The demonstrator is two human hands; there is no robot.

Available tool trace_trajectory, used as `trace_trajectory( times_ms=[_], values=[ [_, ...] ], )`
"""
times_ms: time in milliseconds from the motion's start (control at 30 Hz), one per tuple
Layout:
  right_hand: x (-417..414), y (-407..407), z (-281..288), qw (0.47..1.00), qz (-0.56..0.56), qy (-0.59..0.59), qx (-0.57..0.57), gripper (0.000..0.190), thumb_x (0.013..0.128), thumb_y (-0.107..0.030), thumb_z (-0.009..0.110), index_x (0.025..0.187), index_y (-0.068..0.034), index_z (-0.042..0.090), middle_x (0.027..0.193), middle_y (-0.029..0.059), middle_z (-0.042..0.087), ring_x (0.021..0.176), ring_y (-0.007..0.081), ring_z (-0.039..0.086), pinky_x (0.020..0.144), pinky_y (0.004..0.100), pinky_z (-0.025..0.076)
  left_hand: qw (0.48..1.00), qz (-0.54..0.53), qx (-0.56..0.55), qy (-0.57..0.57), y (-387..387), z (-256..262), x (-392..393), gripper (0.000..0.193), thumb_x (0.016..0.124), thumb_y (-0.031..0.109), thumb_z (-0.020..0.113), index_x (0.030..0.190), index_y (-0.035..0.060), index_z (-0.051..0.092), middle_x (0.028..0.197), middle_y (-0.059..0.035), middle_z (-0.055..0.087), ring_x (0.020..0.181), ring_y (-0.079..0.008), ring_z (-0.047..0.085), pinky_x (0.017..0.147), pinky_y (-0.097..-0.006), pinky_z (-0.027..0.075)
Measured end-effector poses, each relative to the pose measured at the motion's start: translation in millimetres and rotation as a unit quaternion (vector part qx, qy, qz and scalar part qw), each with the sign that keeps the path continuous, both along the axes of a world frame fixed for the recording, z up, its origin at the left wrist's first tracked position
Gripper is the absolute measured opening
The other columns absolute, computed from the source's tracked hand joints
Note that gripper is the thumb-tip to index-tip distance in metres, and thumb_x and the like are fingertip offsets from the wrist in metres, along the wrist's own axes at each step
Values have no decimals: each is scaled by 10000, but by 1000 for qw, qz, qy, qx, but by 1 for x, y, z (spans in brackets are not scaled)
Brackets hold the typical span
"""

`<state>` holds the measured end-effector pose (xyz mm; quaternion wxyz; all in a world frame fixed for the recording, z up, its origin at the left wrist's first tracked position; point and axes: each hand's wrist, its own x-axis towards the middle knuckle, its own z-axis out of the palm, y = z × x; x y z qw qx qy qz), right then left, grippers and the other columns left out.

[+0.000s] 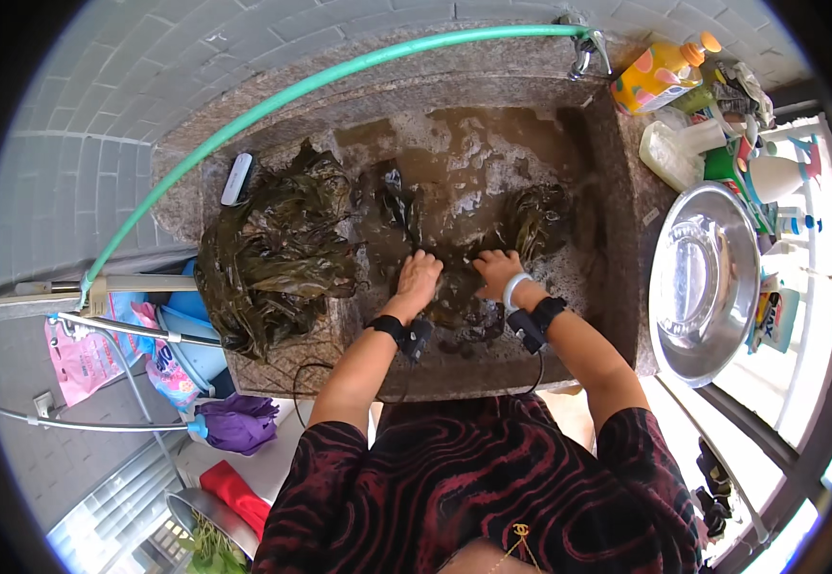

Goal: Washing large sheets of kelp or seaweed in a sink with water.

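Note:
Both my hands are over a stone sink (620, 215) holding brown, foamy water. My left hand (419, 276) has its fingers curled down at the water, beside a dark wet leaf (396, 197); whether it grips anything is hidden. My right hand (500, 275), with a pale bangle at the wrist, is bent over dark submerged leaves; its fingertips are partly in murky water, so its hold is unclear. A bunch of long wet leaves (539, 219) lies just beyond it. A large heap of brownish-green wet leaves (279, 251) rests on the ledge to the left.
A green hose (330, 72) arches from the faucet (584, 50) across the back left. On the right ledge stand a steel basin (703, 287), an orange pump bottle (656, 79) and several cleaning bottles. A white device (237, 179) lies beside the heap. Thin cables hang near both wrists.

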<state>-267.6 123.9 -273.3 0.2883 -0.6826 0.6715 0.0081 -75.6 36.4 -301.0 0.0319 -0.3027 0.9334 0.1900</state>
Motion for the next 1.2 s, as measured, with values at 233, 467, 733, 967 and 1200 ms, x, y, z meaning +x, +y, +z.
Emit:
trace_trajectory(
  times_ms=[233,467,733,967,1200],
  values=[
    [8,-8,1,958,148,45,243,380,814,-312,617,1070,-32,616,1050,166,628,1023,321,557,945,489,354,978,65,198,20,-11,19,13,123,748,153,619,788,68,539,779,-119,588,798,-322,551,691,-427,425],
    [-47,-40,179,900,-87,-426,-25,290,854,-113,578,1106,29,560,904,131,644,834,162,560,766,296,443,836,134,436,303,-75,177,-14,139,847,32,559,936,66,457,849,51,429,748,-37,406,655,-203,362],
    [-45,-48,277,843,-98,-477,-228,216,867,-109,575,1035,27,566,806,96,599,772,136,514,730,289,428,958,49,211,186,-47,298,-60,364,722,189,735,1000,-10,610,847,-128,645,774,-183,622,707,-314,466],
    [-53,-61,211,850,-134,-374,-347,320,818,-98,630,1098,1,513,1035,136,567,910,227,567,798,323,461,942,85,141,293,-86,256,-32,321,754,130,656,1027,-24,583,881,-177,624,808,-316,612,728,-364,472],
    [-28,-10,26,994,-25,-68,79,583,769,-280,653,1291,-126,445,1354,115,396,1216,334,407,980,488,350,983,165,79,12,-53,75,-21,318,707,94,575,1011,21,517,883,-265,573,875,-447,539,762,-501,441]
  ],
)
